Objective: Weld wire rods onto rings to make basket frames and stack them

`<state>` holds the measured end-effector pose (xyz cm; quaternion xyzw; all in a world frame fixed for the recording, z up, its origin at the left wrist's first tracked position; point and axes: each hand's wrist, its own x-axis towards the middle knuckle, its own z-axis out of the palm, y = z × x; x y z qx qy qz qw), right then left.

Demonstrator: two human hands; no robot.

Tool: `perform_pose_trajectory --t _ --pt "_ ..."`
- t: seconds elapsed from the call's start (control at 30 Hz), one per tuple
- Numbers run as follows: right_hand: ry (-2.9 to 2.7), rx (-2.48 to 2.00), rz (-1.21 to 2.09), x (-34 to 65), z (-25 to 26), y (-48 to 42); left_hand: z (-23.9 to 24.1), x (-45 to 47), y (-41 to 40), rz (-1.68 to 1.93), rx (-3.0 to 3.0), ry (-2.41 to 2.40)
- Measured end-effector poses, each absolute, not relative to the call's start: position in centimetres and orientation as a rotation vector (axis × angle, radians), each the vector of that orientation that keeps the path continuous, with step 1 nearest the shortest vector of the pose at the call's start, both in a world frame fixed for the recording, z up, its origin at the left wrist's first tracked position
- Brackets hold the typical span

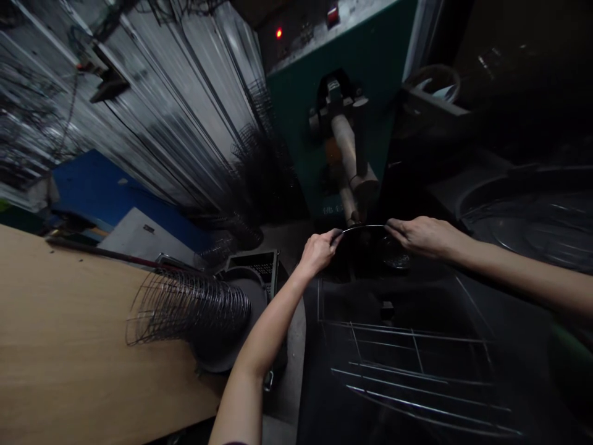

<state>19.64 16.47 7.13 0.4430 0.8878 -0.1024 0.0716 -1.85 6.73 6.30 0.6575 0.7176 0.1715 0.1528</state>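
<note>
A thin curved metal wire (364,225) spans the gap between my two hands, close to the lower tip of a green machine's metal arms (343,142). My left hand (319,252) pinches its left end, and my right hand (419,236) pinches its right end. Whether the wire goes on into a full ring below cannot be made out. The green machine (296,105) faces me, with a red light glowing on top. Whether the wire touches the arm tip is unclear in the dark.
Left of my forearm, a stack of round wire frames (194,303) stands by a wooden board (92,352). Wire grids (417,364) spread over the dark area below my hands. A large dark round tub (472,198) is at right; a blue panel (102,185) stands at left.
</note>
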Motion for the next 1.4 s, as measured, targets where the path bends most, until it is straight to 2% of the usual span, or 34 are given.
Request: perform_pose_trajectory --t 0.6,0.9,1.4 --pt "2.671 1.326 -0.331 19.1 7.8 16.8 6.9 -1.8 7.2 0.387 1.963 2.181" --pt "2.714 1.246 -0.173 19.2 7.3 17.2 7.1 -1.7 7.1 0.348 1.967 2.196" --pt "2.718 1.275 -0.216 19.2 6.8 17.6 6.8 -1.2 7.0 0.187 2.003 2.304"
